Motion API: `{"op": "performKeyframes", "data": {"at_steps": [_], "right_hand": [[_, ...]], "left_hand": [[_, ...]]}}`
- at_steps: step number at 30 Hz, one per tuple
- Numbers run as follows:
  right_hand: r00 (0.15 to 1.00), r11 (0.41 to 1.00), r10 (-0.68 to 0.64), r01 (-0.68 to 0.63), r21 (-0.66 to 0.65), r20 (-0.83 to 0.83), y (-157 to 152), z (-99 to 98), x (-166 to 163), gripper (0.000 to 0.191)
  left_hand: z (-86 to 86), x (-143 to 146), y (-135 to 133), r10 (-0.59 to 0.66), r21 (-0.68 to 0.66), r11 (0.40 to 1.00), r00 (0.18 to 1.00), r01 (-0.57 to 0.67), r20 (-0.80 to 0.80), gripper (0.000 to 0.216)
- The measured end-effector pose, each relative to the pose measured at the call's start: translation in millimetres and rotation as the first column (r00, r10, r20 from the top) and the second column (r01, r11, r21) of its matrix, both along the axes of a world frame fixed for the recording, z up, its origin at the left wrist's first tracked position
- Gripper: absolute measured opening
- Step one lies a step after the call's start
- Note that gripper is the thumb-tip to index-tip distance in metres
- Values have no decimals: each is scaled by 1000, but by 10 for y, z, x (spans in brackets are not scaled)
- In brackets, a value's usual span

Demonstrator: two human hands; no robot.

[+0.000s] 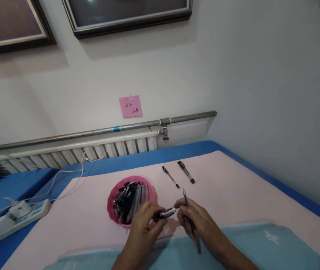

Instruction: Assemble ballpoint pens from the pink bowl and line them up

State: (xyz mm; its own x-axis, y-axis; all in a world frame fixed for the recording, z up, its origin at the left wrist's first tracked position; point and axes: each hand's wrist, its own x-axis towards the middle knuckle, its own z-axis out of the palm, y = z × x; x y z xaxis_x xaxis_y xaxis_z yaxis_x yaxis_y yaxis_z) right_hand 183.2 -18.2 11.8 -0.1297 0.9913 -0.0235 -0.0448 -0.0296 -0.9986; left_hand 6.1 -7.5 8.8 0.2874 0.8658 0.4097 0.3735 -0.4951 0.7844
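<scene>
My left hand [144, 227] pinches a short dark and clear pen cap [168, 213] between thumb and fingers, its pale end pointing right. My right hand [201, 221] grips an uncapped pen [185, 195] whose silver tip points up and away from me. Cap and pen are close together but apart. Just left of my left hand, a pink scalloped bowl [109, 208] holds many pen parts [130, 200], black and clear. Beyond my hands, a capped black pen [171, 177] lies by itself, and more capped pens [186, 172] lie side by side to its right.
A pink cover [247, 191] lies over the blue table [188, 147]. Along the near edge runs a teal cloth [250, 234]. A power strip [16, 224] with plugs and white cables sits at left. Behind are a radiator [120, 148] and a pipe [87, 133].
</scene>
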Motion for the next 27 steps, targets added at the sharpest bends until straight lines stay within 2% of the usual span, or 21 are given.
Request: {"op": "performKeyframes", "data": {"at_steps": [6, 12, 16, 20, 24, 27], "right_hand": [[969, 982, 54, -95, 165, 240, -15, -42, 0, 16], [968, 985, 57, -94, 144, 244, -14, -43, 1, 11], [967, 985, 78, -113, 134, 244, -24, -36, -14, 12], [961, 982, 63, -108, 155, 271, -43, -47, -23, 12], [946, 979, 32, -94, 179, 322, -61, -66, -24, 11], [937, 978, 34, -103, 183, 347, -75, -66, -29, 13]], "left_hand": [[-34, 10, 1, 9, 8, 1000, 1000, -9, 5, 13], [-47, -5, 11, -8, -77, 997, 997, 14, 76, 12], [-88, -26, 25, 6, -191, 981, 979, 34, 204, 14], [-169, -40, 47, 56, -298, 952, 921, 67, 387, 20], [-242, -36, 72, 113, -450, 873, 822, 186, 558, 27], [-243, -22, 77, 150, -493, 835, 763, 243, 629, 29]]}}
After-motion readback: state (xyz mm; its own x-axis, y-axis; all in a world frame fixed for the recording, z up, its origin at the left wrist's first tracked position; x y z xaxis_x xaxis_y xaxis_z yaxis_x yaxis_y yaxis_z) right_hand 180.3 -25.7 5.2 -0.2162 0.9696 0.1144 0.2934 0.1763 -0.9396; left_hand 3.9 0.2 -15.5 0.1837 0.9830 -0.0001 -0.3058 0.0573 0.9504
